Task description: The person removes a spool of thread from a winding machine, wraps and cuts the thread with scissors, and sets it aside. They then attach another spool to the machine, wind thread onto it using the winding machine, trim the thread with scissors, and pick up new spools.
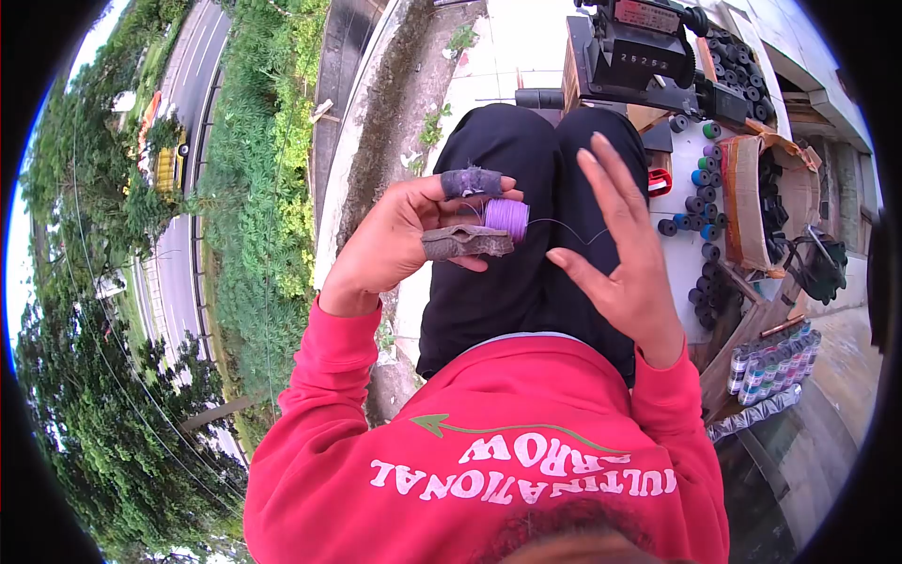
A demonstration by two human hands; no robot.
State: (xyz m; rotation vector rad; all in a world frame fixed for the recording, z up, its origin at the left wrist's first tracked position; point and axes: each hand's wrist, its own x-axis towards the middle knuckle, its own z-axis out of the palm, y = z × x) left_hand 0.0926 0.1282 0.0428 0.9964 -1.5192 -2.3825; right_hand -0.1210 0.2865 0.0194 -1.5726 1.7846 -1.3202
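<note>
A small spool of purple thread (505,219) is held over the lap by my left hand (409,226). Dark cloth wraps cover two fingers of that hand, one above the spool and one below it. From the spool a thin thread (573,232) runs in a loose curve toward my right hand (622,254). My right hand is raised over the right thigh, its fingers stretched out and the thumb apart. Whether the thread touches it cannot be made out. Beneath both hands are the dark trousers (489,301).
A black machine with a counter (648,52) stands at the top right. Several spools (700,202) are on the white surface beside a cardboard box (747,202). Wrapped packs of spools (775,362) lie farther right. Beyond the ledge (376,141), at left, are plants and a road.
</note>
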